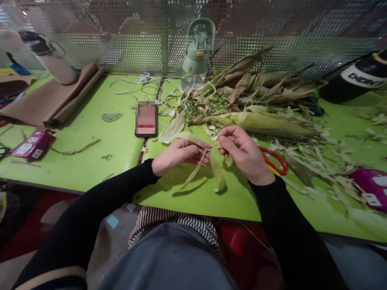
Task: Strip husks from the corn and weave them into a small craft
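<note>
Both my hands work over the green table (99, 161) just past its near edge. My left hand (178, 155) is closed on pale corn husk strips (199, 165) that hang down from its fingers. My right hand (242, 151) pinches the same strips at the top, almost touching my left hand's fingers. Just beyond my hands lies an ear of corn in its husk (266, 123). Red-handled scissors (273, 159) lie partly hidden under my right hand.
A heap of dried husks (256, 84) fills the back right, with scraps strewn to the right. A phone (146, 119), a green water bottle (198, 52), a white cable (130, 82), brown paper (51, 96), two magenta packets (32, 145) and a black bottle (359, 78) stand around.
</note>
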A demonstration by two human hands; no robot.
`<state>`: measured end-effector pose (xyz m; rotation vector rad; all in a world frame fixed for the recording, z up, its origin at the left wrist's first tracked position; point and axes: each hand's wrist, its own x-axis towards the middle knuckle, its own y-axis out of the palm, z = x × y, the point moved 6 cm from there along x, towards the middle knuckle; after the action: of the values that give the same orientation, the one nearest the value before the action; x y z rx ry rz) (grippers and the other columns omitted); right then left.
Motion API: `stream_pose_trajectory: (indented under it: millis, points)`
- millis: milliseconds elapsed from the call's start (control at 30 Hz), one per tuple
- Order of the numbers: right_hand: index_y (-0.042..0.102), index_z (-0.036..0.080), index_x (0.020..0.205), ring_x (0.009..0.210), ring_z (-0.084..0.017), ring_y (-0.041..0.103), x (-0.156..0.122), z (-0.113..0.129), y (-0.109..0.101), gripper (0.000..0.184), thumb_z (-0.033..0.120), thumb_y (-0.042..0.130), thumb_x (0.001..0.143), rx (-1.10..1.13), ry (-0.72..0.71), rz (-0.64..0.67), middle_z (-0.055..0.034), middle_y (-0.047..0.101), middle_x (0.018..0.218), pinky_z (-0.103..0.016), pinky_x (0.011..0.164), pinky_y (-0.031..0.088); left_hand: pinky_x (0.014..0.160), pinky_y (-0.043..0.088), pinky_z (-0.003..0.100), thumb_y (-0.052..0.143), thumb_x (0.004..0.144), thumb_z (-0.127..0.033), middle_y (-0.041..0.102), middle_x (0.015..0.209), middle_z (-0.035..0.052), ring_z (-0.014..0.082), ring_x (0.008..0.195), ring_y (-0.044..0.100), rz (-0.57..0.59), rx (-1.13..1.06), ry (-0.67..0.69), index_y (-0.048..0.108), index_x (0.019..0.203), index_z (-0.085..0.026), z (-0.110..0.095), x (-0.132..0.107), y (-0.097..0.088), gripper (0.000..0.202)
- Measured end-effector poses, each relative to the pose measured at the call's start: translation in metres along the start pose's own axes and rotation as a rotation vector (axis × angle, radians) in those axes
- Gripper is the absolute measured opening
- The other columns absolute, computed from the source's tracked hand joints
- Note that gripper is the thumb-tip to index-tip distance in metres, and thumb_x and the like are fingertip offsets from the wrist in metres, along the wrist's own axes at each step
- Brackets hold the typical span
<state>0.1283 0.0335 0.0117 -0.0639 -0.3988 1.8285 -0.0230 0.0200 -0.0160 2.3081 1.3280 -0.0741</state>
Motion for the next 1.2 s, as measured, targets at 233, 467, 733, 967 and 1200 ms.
stream_pose_trajectory:
  millis: [233, 467, 733, 967, 1200]
  points:
    - [0.056, 0.022, 0.081, 0.064, -0.014, 0.049, -0.002, 0.006, 0.004, 0.035, 0.055, 0.06, 0.093, -0.299, -0.05, 0.079, 0.0004, 0.055, 0.073, -0.029, 0.059, 0.038, 0.065, 0.051, 0.023, 0.072, 0.082, -0.021, 0.068, 0.07, 0.001, 0.0082, 0.061, 0.061, 0.055, 0.178, 0.176, 0.066, 0.096, -0.009, -0.004, 0.003, -0.003, 0.019]
    - [0.058, 0.024, 0.085, 0.082, -0.022, 0.057, -0.005, 0.017, 0.003, 0.034, 0.057, 0.066, 0.088, -0.462, -0.24, -0.164, -0.0044, 0.061, 0.088, -0.037, 0.074, 0.046, 0.055, 0.043, 0.019, 0.067, 0.088, -0.026, 0.066, 0.071, 0.0004, 0.0072, 0.061, 0.059, -0.055, 0.219, 0.216, 0.067, 0.098, -0.01, -0.004, 0.005, -0.011, 0.02]
    - [0.066, 0.023, 0.077, 0.075, -0.024, 0.051, -0.026, 0.033, 0.031, 0.02, 0.036, 0.064, 0.092, -0.922, -0.474, -0.179, -0.0073, 0.06, 0.078, -0.037, 0.066, 0.038, 0.067, 0.049, 0.022, 0.081, 0.075, -0.027, 0.068, 0.08, 0.0002, 0.0085, 0.07, 0.063, -0.107, 0.072, 0.323, 0.065, 0.099, -0.012, -0.012, 0.004, -0.017, 0.032]
    - [0.058, 0.021, 0.073, 0.068, -0.018, 0.055, -0.026, 0.026, 0.053, 0.025, 0.02, 0.05, 0.097, -0.718, -0.478, 0.029, -0.004, 0.061, 0.071, -0.032, 0.064, 0.042, 0.068, 0.05, 0.023, 0.081, 0.075, -0.031, 0.068, 0.078, 0.0002, 0.0081, 0.069, 0.061, -0.129, 0.079, 0.36, 0.066, 0.095, -0.011, -0.01, 0.0, -0.012, 0.032]
    - [0.057, 0.022, 0.072, 0.059, -0.015, 0.05, -0.03, 0.034, 0.047, 0.026, 0.025, 0.054, 0.097, -0.621, -0.443, -0.003, -0.0014, 0.059, 0.065, -0.031, 0.057, 0.04, 0.065, 0.051, 0.022, 0.079, 0.077, -0.031, 0.071, 0.084, 0.0031, 0.0082, 0.069, 0.061, -0.126, 0.163, 0.358, 0.067, 0.095, -0.01, -0.022, -0.007, -0.012, 0.03]
